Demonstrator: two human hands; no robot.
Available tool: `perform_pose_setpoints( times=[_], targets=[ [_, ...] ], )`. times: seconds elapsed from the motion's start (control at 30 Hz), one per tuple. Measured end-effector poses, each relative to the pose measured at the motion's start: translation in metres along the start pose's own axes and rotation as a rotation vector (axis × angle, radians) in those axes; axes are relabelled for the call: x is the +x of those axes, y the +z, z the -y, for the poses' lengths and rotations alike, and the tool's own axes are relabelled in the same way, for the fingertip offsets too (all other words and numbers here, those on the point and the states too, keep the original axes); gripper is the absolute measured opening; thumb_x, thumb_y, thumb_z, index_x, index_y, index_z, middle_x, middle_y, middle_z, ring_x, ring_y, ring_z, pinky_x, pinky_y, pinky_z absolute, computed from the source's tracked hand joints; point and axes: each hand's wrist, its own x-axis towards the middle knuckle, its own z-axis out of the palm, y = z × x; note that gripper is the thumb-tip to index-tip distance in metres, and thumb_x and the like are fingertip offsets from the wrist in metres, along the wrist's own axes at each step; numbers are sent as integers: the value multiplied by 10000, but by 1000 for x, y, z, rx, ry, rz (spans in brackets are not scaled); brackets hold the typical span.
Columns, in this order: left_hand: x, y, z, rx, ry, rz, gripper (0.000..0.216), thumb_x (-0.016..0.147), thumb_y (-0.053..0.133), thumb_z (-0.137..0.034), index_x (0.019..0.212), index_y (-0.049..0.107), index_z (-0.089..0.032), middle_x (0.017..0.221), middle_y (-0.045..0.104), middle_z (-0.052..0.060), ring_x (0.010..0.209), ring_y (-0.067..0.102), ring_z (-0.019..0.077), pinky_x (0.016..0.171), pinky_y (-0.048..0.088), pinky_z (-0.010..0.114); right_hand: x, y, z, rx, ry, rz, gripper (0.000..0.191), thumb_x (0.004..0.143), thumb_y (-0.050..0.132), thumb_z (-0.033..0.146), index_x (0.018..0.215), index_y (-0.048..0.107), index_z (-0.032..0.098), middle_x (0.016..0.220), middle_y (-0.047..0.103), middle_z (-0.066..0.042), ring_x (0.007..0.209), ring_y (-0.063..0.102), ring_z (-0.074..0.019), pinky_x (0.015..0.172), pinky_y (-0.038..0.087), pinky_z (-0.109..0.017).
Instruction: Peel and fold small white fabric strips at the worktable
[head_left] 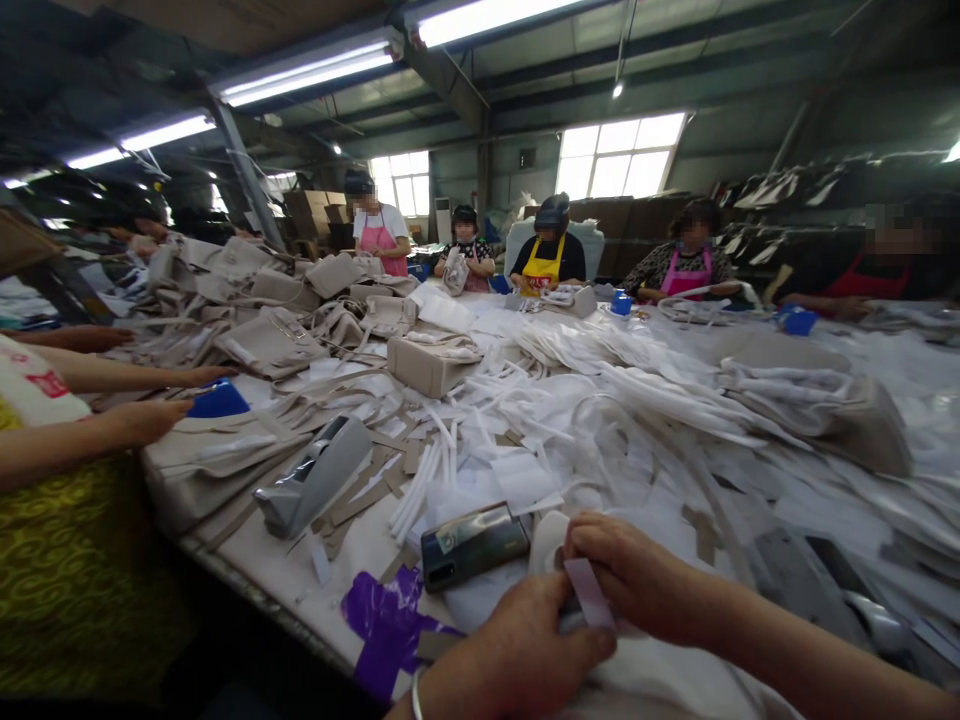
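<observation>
At the near edge of the table (247, 570), the head view shows the left hand (525, 650) and right hand (637, 580) pinching one pale strip (589, 592) between closed fingertips — beside a white tape roll (547, 540). One phone (474, 545) and one grey tape dispenser (315, 478) lie close. Finished beige bags (300, 300) pile far left; loose white strips (600, 400) — too many to count — remain, so much seems left.

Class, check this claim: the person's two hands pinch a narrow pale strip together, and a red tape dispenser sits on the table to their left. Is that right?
Not quite. The head view shows the tape dispenser is grey, not red. The rest holds: the left hand and right hand pinch the pale strip, with the dispenser to their left.
</observation>
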Motion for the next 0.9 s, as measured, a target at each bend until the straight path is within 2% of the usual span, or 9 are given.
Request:
perform_pose_setpoints(
  times=[0.17,0.33,0.43,0.57,0.67,0.77,0.83,0.9],
  targets=[
    [0,-1,-1,-13,23,19,268,850,591,-338,1024,743,-203,991,754,8,916,666,218,765,486,282,-4,3,-2,68,92,-60,131,797,476,190,764,601,170,836,632,-54,791,562,-175,750,441,-298],
    [4,1,2,-46,24,49,305,850,584,-341,1065,759,-214,1041,763,18,930,660,225,817,488,301,-6,3,0,73,131,-39,114,782,485,191,726,581,168,800,612,-44,753,543,-167,713,420,-291],
    [6,2,6,-83,-41,58,295,824,588,-326,1014,770,-193,935,748,13,783,600,181,693,446,278,-6,-3,-2,143,171,50,159,843,522,235,717,591,165,783,600,-35,739,536,-164,687,417,-283],
    [8,5,11,-84,-67,8,246,812,604,-333,898,762,-166,786,664,-7,686,492,137,624,372,261,-7,-21,7,247,187,73,303,969,507,391,888,695,167,884,660,-52,801,586,-174,743,452,-290],
    [10,7,13,-59,-48,13,263,833,598,-373,896,765,-179,759,638,-11,674,473,135,644,374,266,-6,-29,24,42,156,74,209,922,597,361,952,734,206,901,685,-35,810,600,-166,755,429,-283],
    [11,7,11,36,-3,30,324,875,546,-424,801,745,-180,738,629,7,701,488,155,617,353,268,0,-25,40,-251,188,185,99,827,656,263,837,740,210,753,682,-24,681,563,-154,640,346,-286],
    [11,6,10,101,28,59,382,900,493,-432,719,716,-180,735,636,20,718,488,166,597,338,270,5,-19,45,-423,178,274,146,838,633,267,745,713,187,692,676,-47,629,538,-160,597,279,-309],
    [11,4,10,134,43,73,372,901,475,-397,710,714,-185,754,660,25,734,501,174,607,354,272,8,-14,45,-471,182,300,192,865,606,288,742,706,180,699,686,-61,626,540,-165,591,259,-315]
  ],
)
